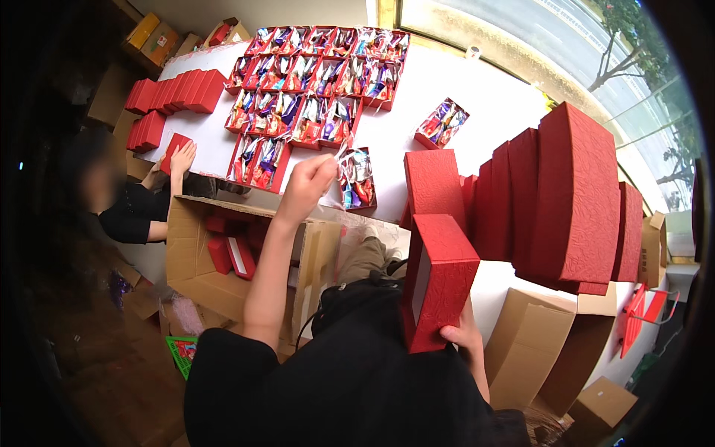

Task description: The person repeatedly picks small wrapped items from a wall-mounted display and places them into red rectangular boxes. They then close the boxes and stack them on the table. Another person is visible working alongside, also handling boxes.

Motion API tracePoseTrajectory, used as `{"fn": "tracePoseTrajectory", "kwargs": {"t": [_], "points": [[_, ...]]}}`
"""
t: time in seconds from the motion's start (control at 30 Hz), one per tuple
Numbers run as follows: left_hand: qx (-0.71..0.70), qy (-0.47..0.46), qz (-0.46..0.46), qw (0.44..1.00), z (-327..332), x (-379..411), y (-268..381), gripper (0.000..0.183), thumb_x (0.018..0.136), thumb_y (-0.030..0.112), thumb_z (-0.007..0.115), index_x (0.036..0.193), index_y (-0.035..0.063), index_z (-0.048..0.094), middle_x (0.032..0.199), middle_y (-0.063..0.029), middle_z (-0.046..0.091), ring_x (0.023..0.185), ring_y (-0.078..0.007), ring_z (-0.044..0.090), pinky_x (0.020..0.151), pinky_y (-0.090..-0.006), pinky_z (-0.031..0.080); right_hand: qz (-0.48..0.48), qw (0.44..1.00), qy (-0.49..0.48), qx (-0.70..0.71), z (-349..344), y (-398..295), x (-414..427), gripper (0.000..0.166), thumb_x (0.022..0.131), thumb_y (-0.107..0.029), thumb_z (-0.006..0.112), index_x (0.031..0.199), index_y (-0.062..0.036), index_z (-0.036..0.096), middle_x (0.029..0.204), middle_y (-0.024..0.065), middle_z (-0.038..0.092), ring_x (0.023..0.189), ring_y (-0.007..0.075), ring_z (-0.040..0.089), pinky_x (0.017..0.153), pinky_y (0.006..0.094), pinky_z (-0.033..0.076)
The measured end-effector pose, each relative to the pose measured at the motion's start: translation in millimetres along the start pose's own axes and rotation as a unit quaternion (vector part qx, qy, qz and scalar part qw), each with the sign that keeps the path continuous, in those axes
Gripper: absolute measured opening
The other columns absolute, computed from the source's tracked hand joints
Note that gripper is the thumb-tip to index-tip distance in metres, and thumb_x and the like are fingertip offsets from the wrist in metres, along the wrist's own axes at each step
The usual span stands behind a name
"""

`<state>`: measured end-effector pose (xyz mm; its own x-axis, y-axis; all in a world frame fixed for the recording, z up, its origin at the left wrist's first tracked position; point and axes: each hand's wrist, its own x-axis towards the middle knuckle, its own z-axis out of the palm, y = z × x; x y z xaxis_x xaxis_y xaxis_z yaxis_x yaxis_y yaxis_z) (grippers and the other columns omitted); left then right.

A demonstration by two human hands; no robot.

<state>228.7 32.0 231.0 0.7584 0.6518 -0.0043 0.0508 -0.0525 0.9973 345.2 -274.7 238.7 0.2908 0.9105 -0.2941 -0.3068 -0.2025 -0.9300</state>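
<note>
My left hand (pixel 306 187) is raised above the table's near edge, its fingers closed. Thin white ribbon (pixel 339 152) shows at the fingertips. Just beyond them sits an open red box (pixel 360 190) filled with colourful wrapped sweets. Close to my body, my right hand (pixel 462 335) grips a red textured box (pixel 444 302) near its lower end; a pale panel shows on its side. Right behind it stands another red box (pixel 434 176). Rows of filled red boxes (pixel 318 78) cover the middle of the white table (pixel 480 84), and one filled box (pixel 444 123) lies apart from them.
Tall stacks of red boxes (pixel 586 195) crowd the right. An open cardboard carton (pixel 190 240) with red boxes inside stands left of me, another carton (pixel 530 341) at right. A co-worker's hand (pixel 183 156) rests on a red box, near stacked boxes (pixel 204 92).
</note>
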Motion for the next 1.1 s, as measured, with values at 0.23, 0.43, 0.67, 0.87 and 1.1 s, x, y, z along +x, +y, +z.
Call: {"fn": "tracePoseTrajectory", "kwargs": {"t": [0.23, 0.43, 0.67, 0.87, 1.1], "points": [[0.412, -0.158, -0.366, 0.819, 82.0, -126.2, -222.7, 0.038, 0.082, 0.039, 0.045, 0.098, 0.0063, 0.055, 0.097, -0.0209, 0.058, 0.094, -0.0365, 0.054, 0.08, -0.0432, 0.041, -0.003, 0.994, -0.09, -0.058, -18.2, 30.7, 7.4, 0.098, 0.065, -0.041, 0.067, 0.137, -0.0088, 0.009, 0.136, 0.0161, 0.021, 0.127, 0.0284, 0.023, 0.103, 0.0389, 0.019], [0.2, 0.178, -0.2, 0.942, 84.7, -121.7, -265.5, 0.044, 0.078, 0.021, 0.056, 0.116, 0.0034, 0.042, 0.107, -0.0169, 0.051, 0.1, -0.0282, 0.05, 0.085, -0.0372, 0.04, 0.009, 0.971, -0.157, -0.179, -17.6, 34.6, 23.7, 0.094, 0.065, -0.035, 0.067, 0.137, -0.0109, 0.012, 0.135, 0.0172, 0.023, 0.126, 0.0296, 0.025, 0.102, 0.0386, 0.022], [0.11, 0.301, -0.173, 0.932, 54.0, -61.3, -245.5, 0.049, 0.079, 0.019, 0.055, 0.122, 0.0044, 0.037, 0.112, -0.0163, 0.046, 0.1, -0.0254, 0.049, 0.085, -0.0329, 0.04, -0.015, 0.952, -0.192, -0.238, -2.0, 21.6, 46.1, 0.09, 0.068, -0.033, 0.066, 0.137, -0.0102, 0.013, 0.136, 0.0186, 0.023, 0.125, 0.0292, 0.027, 0.101, 0.0373, 0.024], [0.169, 0.223, -0.181, 0.943, 39.4, -29.9, -286.8, 0.053, 0.076, 0.024, 0.053, 0.123, 0.0071, 0.036, 0.112, -0.0237, 0.045, 0.104, -0.0384, 0.043, 0.089, -0.0423, 0.036, 0.001, 0.991, -0.113, -0.074, 30.7, 74.1, 107.9, 0.082, 0.075, -0.027, 0.063, 0.135, -0.0038, 0.013, 0.133, 0.0197, 0.027, 0.121, 0.0262, 0.032, 0.099, 0.0344, 0.028], [0.159, 0.191, -0.196, 0.949, 59.9, -59.0, -255.1, 0.057, 0.076, 0.01, 0.05, 0.13, 0.0111, 0.03, 0.115, -0.0231, 0.046, 0.106, -0.0365, 0.045, 0.087, -0.04, 0.038, 0.008, 0.983, 0.149, -0.111, 34.7, 134.9, 176.7, 0.086, 0.072, -0.028, 0.066, 0.132, 0.002, 0.014, 0.13, 0.023, 0.028, 0.118, 0.0301, 0.034, 0.096, 0.0358, 0.031]]}}
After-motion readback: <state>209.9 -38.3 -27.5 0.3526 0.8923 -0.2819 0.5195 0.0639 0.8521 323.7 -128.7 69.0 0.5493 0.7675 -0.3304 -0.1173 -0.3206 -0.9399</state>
